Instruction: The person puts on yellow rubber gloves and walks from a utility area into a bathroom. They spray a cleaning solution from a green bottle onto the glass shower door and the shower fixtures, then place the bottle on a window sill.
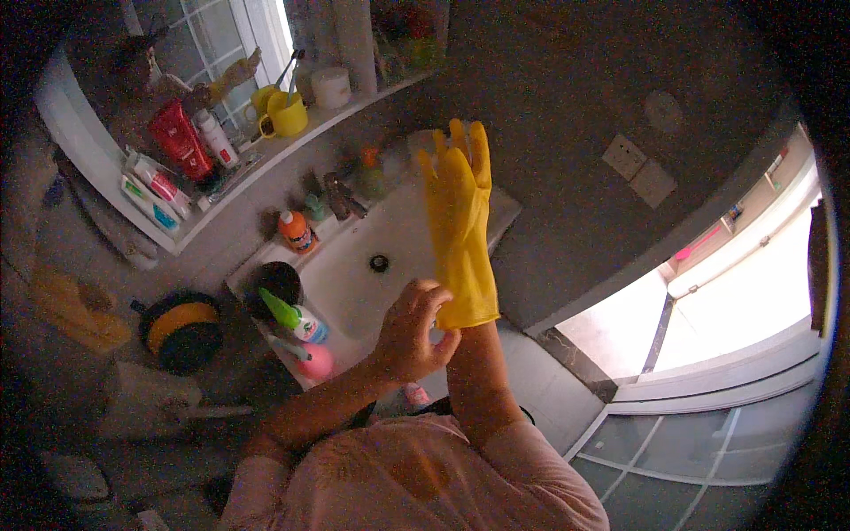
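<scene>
A long yellow rubber glove (467,265) covers my right hand (462,190) and reaches past the wrist onto the forearm. The gloved fingers point up and stand apart, with nothing in them, over the right side of the white sink (354,310). My bare left hand (414,329) is at the glove's cuff, its fingers and thumb curled onto the left edge of the hem. The fingertips are partly hidden there.
An orange bottle (297,232), a green-topped spray bottle (305,324) and a pink bottle (314,361) line the sink's left side. A dark faucet (341,196) rises behind. Above, a mirror shelf (266,168) holds a yellow mug (288,115) and tubes. A bright doorway (735,301) lies right.
</scene>
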### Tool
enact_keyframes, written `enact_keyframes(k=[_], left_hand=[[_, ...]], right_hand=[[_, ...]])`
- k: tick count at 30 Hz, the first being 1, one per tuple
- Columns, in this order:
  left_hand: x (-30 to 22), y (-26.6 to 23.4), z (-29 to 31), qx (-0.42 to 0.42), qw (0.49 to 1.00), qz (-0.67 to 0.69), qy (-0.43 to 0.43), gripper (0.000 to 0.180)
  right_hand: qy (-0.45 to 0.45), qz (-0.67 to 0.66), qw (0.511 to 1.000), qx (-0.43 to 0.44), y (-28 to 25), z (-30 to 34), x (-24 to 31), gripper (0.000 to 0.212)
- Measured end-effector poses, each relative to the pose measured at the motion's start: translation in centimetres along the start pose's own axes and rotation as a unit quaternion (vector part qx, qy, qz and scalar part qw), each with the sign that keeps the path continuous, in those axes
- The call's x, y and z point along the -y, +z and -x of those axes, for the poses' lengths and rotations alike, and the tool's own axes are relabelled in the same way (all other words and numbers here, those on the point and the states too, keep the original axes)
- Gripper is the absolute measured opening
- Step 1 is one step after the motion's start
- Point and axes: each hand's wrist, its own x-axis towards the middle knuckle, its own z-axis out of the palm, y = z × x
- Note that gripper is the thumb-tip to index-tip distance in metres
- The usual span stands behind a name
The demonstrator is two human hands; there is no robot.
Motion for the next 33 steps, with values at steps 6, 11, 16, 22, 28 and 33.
enact_keyframes(k=[6,11,16,22,28,33], left_hand=[[0.9,2.2,-0.8,0.214,0.975,-0.023,0.06,0.019],[0.1,1.7,0.0,0.251,0.963,0.049,0.083,0.013],[0.8,1.8,1.9,0.221,0.972,0.051,0.057,0.015],[3.6,1.3,1.9,0.09,0.995,-0.048,0.011,0.041],[5.8,1.1,2.3,0.158,0.979,0.034,-0.126,0.045],[5.3,0.9,2.1,0.313,0.942,-0.04,-0.113,0.021]], right_hand=[[0.079,-0.039,0.995,0.051,-0.7,-0.3,-0.5,0.042],[0.107,-0.14,0.982,0.064,-0.7,0.0,0.6,0.037],[0.026,-0.17,0.985,-0.001,-2.2,0.0,0.7,0.033],[-0.158,0.033,0.986,-0.046,-1.8,-0.3,2.2,0.038],[0.048,-0.615,0.786,0.05,0.4,2.8,3.1,0.042],[0.019,-0.406,0.913,0.034,3.8,4.0,5.1,0.052]])
